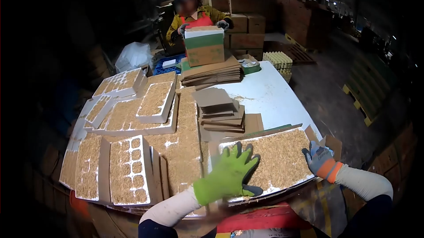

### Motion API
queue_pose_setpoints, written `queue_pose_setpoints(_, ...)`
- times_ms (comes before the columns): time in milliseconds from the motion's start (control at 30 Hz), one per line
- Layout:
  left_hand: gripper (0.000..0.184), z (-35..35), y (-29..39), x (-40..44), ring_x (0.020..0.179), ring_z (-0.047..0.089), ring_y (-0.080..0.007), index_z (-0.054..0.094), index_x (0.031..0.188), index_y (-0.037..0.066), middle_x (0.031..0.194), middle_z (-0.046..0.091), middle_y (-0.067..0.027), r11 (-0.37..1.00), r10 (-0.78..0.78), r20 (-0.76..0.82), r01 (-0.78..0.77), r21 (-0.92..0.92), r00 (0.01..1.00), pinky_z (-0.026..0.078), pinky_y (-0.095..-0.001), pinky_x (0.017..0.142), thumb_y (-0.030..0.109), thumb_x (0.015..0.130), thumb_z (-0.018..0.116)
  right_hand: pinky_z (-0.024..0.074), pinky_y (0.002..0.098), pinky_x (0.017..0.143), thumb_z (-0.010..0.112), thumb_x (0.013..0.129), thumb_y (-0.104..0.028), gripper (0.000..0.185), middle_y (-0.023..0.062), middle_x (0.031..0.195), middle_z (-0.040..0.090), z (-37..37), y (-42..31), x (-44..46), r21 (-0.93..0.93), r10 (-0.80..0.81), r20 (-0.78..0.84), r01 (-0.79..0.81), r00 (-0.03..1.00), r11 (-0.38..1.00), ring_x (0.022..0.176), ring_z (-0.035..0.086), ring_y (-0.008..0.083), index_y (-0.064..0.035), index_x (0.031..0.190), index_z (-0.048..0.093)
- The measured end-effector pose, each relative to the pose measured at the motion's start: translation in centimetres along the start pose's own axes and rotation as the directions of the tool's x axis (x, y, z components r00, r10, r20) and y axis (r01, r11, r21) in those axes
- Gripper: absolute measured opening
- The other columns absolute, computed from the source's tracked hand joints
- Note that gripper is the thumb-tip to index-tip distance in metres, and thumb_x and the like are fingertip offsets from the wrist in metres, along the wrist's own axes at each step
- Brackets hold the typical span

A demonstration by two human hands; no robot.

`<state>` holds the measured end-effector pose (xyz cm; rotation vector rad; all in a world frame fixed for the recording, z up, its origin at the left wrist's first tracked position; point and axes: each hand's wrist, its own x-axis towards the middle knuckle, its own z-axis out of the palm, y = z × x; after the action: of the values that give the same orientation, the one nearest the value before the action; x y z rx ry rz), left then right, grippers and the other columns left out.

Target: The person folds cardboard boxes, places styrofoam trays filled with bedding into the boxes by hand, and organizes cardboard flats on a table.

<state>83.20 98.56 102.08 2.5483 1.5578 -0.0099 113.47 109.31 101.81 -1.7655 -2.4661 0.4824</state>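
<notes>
"Red cloth apron (265, 222), nearest. Next?"
"White rectangular foam tray (270, 191), packed with tan shavings (282, 154); near right of the white-topped desk (274, 88)."
"Left grip?"
"Green-gloved left hand (232, 167): fingers spread apart, laid over the shavings."
"Right grip?"
"Blue-grey-gloved right hand (319, 156), orange cuff, at the tray's right end; whether clamped, cannot tell."
"Beyond?"
"Brown flat cardboard pieces (221, 121), stacked. Far side: one person (176, 24), both gloved hands at a brown-and-green cardboard box (204, 52)."
</notes>
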Motion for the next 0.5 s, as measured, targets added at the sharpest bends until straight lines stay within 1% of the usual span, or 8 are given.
queue_pose_setpoints(33,0.111,0.5,0.2,0.0,0.140,0.023,-0.0546,0.030,0.150,0.002,0.153,0.023,-0.0320,1.000,-0.007,-0.025,0.008,0.027,1.000,0.025,-0.0653,0.112,0.084,0.077,0.049,0.0390,0.0497,0.108,0.066,0.093,-0.021,0.056,0.0263,0.136,0.052,0.1,0.1,-0.3,-0.085,-0.239,-0.152,0.228,0.959,0.970,0.128,0.051,0.0380,0.0020,0.139,0.045)
queue_pose_setpoints(67,0.111,0.9,0.5,0.2,0.138,0.026,-0.0549,0.030,0.150,0.003,0.152,0.025,-0.0315,0.999,-0.007,-0.049,0.010,0.053,0.999,0.026,-0.0655,0.111,0.084,0.077,0.049,0.0390,0.0497,0.108,0.066,0.093,-0.021,0.056,0.0263,0.136,0.052,0.3,0.3,-0.1,-0.085,-0.235,-0.148,0.224,0.961,0.971,0.128,0.051,0.0380,0.0020,0.139,0.045)
queue_pose_setpoints(100,0.110,1.2,0.4,0.1,0.136,0.029,-0.0543,0.031,0.149,0.003,0.152,0.027,-0.0307,0.998,-0.018,-0.081,0.022,0.054,0.997,0.027,-0.0655,0.110,0.083,0.076,0.051,0.0419,0.0535,0.098,0.057,0.096,-0.026,0.051,0.0218,0.112,0.061,0.7,0.8,0.3,-0.184,-0.254,-0.037,0.244,0.966,0.952,0.114,0.056,0.0374,0.0002,0.139,0.046)
queue_pose_setpoints(167,0.109,0.7,0.6,0.1,0.134,0.034,-0.0532,0.034,0.149,0.005,0.152,0.030,-0.0281,0.998,-0.023,-0.094,0.029,0.058,0.995,0.028,-0.0649,0.108,0.081,0.074,0.056,0.0508,0.0492,0.066,0.051,0.092,-0.019,0.033,0.0169,0.086,0.068,2.3,3.4,0.3,-0.719,-0.519,0.121,0.435,0.846,0.542,0.087,0.065,0.0335,-0.0022,0.117,0.063)
queue_pose_setpoints(200,0.111,0.6,0.6,0.1,0.132,0.036,-0.0519,0.036,0.148,0.005,0.151,0.033,-0.0273,0.998,-0.003,-0.122,0.011,0.069,0.992,0.030,-0.0635,0.107,0.082,0.071,0.058,0.0512,0.0457,0.060,0.054,0.087,-0.019,0.029,0.0173,0.084,0.066,2.7,4.3,0.3,-0.690,-0.667,0.031,0.499,0.745,0.525,0.076,0.066,0.0310,-0.0012,0.107,0.065)
queue_pose_setpoints(300,0.114,1.1,0.3,0.4,0.138,0.028,-0.0563,0.032,0.151,0.007,0.154,0.027,-0.0309,1.000,0.022,-0.087,-0.021,0.011,0.996,0.024,-0.0671,0.111,0.091,0.074,0.039,0.0521,0.0440,0.059,0.053,0.087,-0.017,0.025,0.0171,0.083,0.066,1.2,1.8,0.2,-0.610,-0.514,0.114,0.469,0.850,0.639,0.073,0.066,0.0311,0.0006,0.101,0.064)
queue_pose_setpoints(467,0.117,1.4,-0.2,0.2,0.142,0.026,-0.0514,0.029,0.153,0.008,0.155,0.027,-0.0281,0.999,0.043,-0.101,-0.041,0.022,0.994,0.024,-0.0646,0.113,0.092,0.071,0.040,0.0537,0.0429,0.062,0.053,0.087,-0.014,0.036,0.0188,0.088,0.069,1.7,1.2,0.9,-0.591,-0.361,0.165,0.385,0.918,0.709,0.078,0.069,0.0324,0.0115,0.111,0.058)
queue_pose_setpoints(500,0.114,1.3,-0.3,-0.3,0.141,0.027,-0.0509,0.033,0.150,0.007,0.153,0.030,-0.0264,0.998,0.063,-0.099,-0.064,-0.005,0.993,0.025,-0.0638,0.112,0.084,0.069,0.054,0.0540,0.0424,0.063,0.054,0.087,-0.014,0.041,0.0198,0.090,0.069,1.6,1.2,0.9,-0.595,-0.370,0.181,0.401,0.911,0.696,0.079,0.070,0.0329,0.0148,0.115,0.054)
